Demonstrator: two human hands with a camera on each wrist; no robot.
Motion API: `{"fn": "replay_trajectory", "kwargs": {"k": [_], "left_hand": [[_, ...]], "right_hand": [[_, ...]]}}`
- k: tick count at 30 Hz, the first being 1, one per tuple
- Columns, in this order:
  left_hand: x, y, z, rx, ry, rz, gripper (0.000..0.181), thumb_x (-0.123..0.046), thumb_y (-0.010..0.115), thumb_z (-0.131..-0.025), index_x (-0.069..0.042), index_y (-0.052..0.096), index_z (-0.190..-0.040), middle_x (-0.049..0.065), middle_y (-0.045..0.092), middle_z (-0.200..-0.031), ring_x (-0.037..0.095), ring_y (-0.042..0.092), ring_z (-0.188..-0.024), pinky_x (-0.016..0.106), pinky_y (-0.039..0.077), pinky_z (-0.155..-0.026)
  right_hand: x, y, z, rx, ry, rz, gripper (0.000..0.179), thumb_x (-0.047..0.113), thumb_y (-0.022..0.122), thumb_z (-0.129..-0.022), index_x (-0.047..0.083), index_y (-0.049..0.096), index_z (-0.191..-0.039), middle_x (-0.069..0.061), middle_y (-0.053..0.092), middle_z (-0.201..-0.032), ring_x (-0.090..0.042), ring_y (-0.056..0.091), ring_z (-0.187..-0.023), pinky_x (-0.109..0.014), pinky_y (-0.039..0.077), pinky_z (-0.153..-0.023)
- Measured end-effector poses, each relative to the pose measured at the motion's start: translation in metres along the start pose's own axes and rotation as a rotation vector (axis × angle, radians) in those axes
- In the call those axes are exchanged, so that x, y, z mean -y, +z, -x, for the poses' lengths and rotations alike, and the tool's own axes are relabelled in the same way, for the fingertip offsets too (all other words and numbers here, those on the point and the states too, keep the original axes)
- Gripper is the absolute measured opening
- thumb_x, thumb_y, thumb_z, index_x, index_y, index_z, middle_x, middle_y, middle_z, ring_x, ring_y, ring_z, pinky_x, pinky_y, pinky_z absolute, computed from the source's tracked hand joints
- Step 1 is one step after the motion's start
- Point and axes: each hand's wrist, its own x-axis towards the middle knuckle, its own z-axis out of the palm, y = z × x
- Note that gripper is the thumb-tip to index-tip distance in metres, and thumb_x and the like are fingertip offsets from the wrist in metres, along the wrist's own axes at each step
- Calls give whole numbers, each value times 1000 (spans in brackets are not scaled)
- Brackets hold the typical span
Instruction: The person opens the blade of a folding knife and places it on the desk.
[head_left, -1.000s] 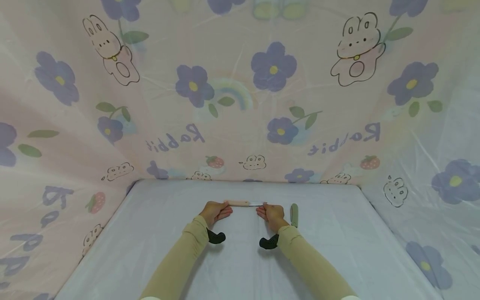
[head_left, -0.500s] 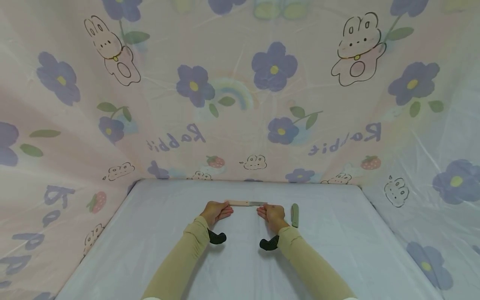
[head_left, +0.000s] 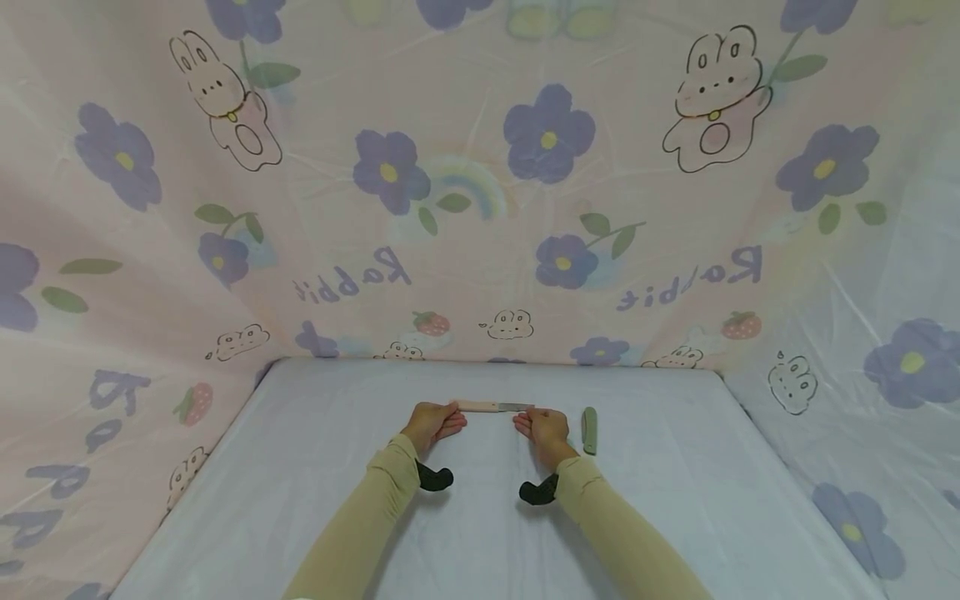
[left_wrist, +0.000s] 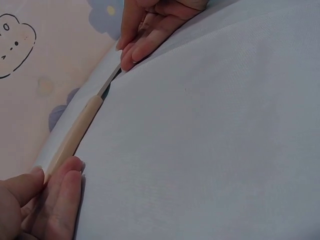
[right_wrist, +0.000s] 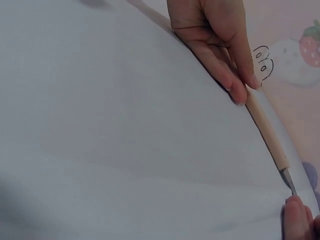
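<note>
A small knife with a pale pinkish-beige handle point(head_left: 477, 407) and a narrow metal blade point(head_left: 514, 407) lies crosswise between my two hands near the back of the table. My left hand point(head_left: 432, 425) pinches the butt of the handle between thumb and fingers. At the other end, the fingertips of my right hand point(head_left: 545, 432) pinch the blade's tip, which they cover. In the left wrist view the blade point(left_wrist: 110, 80) runs straight on from the handle point(left_wrist: 75, 132). Just right of my right hand, a slim green folded tool point(head_left: 589, 431) lies lengthwise; its exact kind is unclear.
White cloth covers the table point(head_left: 480, 533). Behind it and at both sides hang patterned curtains point(head_left: 480, 250) with rabbits and purple flowers. Black curved pieces point(head_left: 435, 477) stick out inward from both wrists.
The blade, bright a second ago, now looks a duller grey, as if the knife has turned slightly. Both hands keep their places, and the green tool lies where it was.
</note>
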Motion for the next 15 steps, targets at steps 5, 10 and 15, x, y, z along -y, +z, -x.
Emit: {"fn": "replay_trajectory", "kwargs": {"k": [5,10,15], "left_hand": [[0,2,7,-3,55,-20,28,-13,57,-94,12,59,-105,17,68,-86,19,68,-77,28,54,-73],[2,4,9,-20,100,-31,29,-14,56,-94,12,59,-106,18,67,-88,19,67,-78,28,54,-74],[3,8,13,-8,115,-50,32,-17,56,-95,12,58,-109,18,65,-93,18,67,-77,28,55,-73]], "right_hand": [[-3,-2,3,40,-57,43,28,9,51,-96,-11,51,-116,-22,63,-97,-25,67,-87,-30,54,-75],[-3,-3,5,94,-108,48,29,9,49,-97,-13,50,-117,-24,61,-101,-27,65,-91,-31,54,-78],[0,-6,12,134,-165,43,29,12,52,-96,-11,53,-113,-27,60,-103,-27,64,-90,-34,54,-78]]}}
